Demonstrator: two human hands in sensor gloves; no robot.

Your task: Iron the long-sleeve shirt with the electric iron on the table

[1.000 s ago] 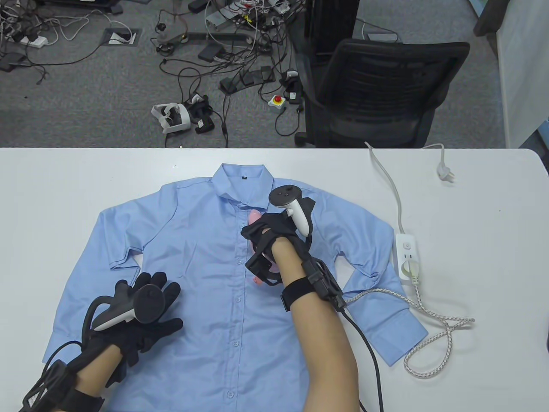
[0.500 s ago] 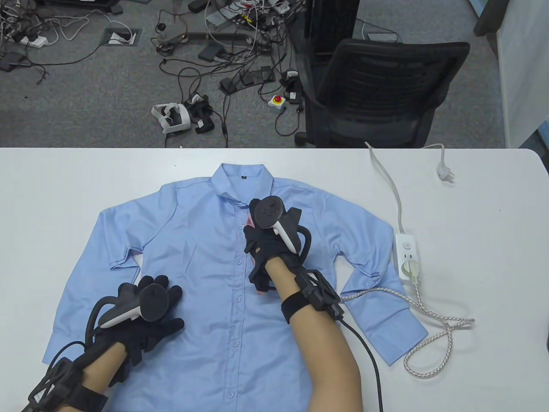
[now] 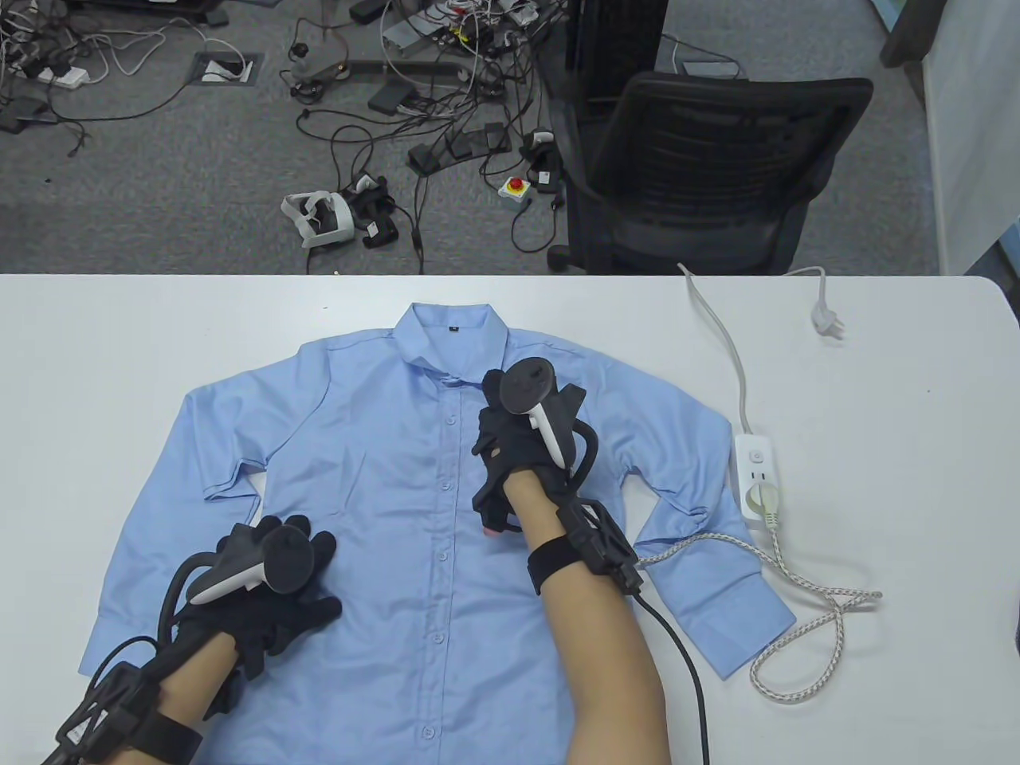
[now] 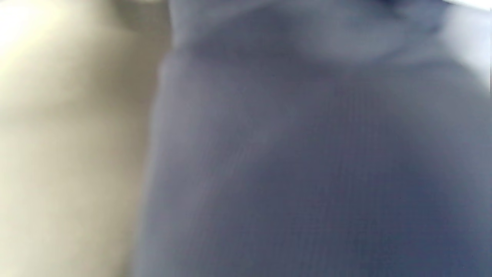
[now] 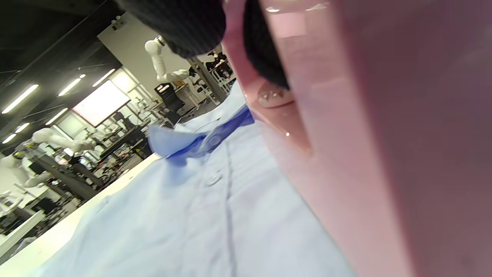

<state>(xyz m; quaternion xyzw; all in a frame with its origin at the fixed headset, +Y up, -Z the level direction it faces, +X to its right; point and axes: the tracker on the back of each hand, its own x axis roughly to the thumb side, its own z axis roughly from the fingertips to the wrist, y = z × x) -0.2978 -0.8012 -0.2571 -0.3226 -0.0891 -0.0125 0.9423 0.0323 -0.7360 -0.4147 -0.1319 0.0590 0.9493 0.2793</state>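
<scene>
— Ironing is under way, as we read it: our right hand is curled round the pink iron, which sits on the chest of the blue shirt, just right of the button placket and a little below the collar.

— And our left hand?

— Laid on the shirt's lower left front, near the folded-in left sleeve. Its fingers look spread and straight, pressing the cloth flat and holding nothing. The left wrist view is only a blur of blue fabric, so we cannot confirm finer detail there.

— How much do we judge done?

— Hard to say. The shirt lies face up and buttoned on the white table, both sleeves bent in at the elbow. The front panels look mostly smooth, yet light creases show near the left armpit and bunching at the right elbow. We'd guess the front is partly worked and the sleeves, collar and back remain.

— Is the iron powered?

— Its braided cord runs across the right cuff to the power strip, where a plug is seated. A second white plug lies loose on the table farther back, so we cannot tell whether the strip itself has current.

— So what is left?

— Most of it, by our judgement: the rest of the front, then sleeves and collar.
</scene>
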